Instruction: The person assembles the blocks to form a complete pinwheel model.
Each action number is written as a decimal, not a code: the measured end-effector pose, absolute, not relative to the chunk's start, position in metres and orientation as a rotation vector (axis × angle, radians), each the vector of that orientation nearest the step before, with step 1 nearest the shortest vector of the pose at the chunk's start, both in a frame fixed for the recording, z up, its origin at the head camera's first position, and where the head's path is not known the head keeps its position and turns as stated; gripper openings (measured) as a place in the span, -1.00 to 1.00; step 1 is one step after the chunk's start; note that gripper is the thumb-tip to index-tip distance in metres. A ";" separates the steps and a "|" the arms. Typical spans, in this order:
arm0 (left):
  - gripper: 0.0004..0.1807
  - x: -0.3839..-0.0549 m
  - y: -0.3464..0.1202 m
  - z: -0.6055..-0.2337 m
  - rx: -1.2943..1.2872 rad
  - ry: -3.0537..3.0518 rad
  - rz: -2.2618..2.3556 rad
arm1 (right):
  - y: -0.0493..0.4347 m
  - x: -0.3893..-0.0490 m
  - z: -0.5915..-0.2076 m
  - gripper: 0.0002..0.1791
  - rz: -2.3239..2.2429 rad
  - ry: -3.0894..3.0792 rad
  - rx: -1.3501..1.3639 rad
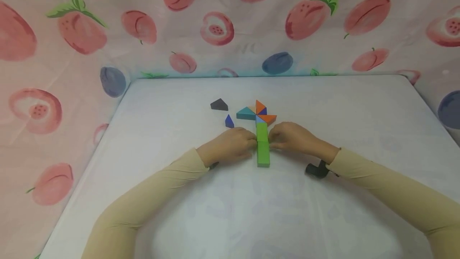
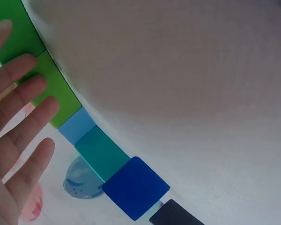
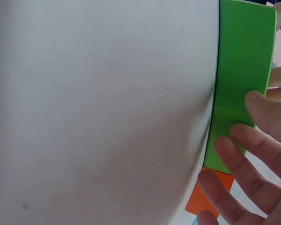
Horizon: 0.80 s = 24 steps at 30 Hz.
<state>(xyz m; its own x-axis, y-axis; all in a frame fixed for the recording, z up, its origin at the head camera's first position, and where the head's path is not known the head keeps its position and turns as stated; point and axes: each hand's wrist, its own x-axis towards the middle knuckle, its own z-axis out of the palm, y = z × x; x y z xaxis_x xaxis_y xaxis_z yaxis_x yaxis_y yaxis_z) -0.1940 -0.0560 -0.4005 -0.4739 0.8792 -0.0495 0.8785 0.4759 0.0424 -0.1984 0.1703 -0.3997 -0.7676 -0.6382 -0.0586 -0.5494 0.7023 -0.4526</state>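
Two green blocks [image 1: 263, 153] lie end to end in a column on the white table. My left hand [image 1: 236, 144] is at their left side, its fingers [image 2: 25, 89] extended and spread along the block faces. From the right, my right hand [image 1: 292, 137] touches the blocks with its fingertips [image 3: 222, 143]; one finger reaches over the orange block [image 3: 208, 190]. Above the column, several wedge-shaped blocks meet at one point like a pinwheel: orange [image 1: 260, 107], teal [image 1: 246, 113], light blue [image 1: 259, 119], dark blue and beige. Neither hand grips a block.
A dark grey block [image 1: 219, 105] and a small blue block [image 1: 229, 121] lie left of the pinwheel. A black device [image 1: 316, 170] is under the right wrist. A fruit-patterned cloth [image 1: 215, 27] stands behind the table [image 1: 172, 103].
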 end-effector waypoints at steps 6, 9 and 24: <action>-0.75 -0.195 -0.069 -0.389 1.531 2.687 -0.025 | 0.177 -0.192 -0.397 -0.77 -0.547 2.783 -1.047; -0.79 -0.199 -0.089 -0.380 1.502 2.784 -0.025 | 0.183 -0.185 -0.394 -0.74 -0.535 2.855 -1.310; -0.75 -0.223 -0.138 -0.370 1.176 3.022 0.194 | 0.189 -0.173 -0.402 -0.57 -0.206 2.685 -1.887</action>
<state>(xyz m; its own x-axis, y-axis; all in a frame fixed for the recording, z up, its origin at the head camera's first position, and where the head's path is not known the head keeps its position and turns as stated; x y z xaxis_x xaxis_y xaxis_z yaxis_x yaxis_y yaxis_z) -0.2235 -0.1384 -0.3701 -0.7329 0.6652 0.1427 0.6780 0.7315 0.0722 -0.1731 0.1895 -0.4019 -0.3341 -0.9231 0.1904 -0.9413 0.3371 -0.0179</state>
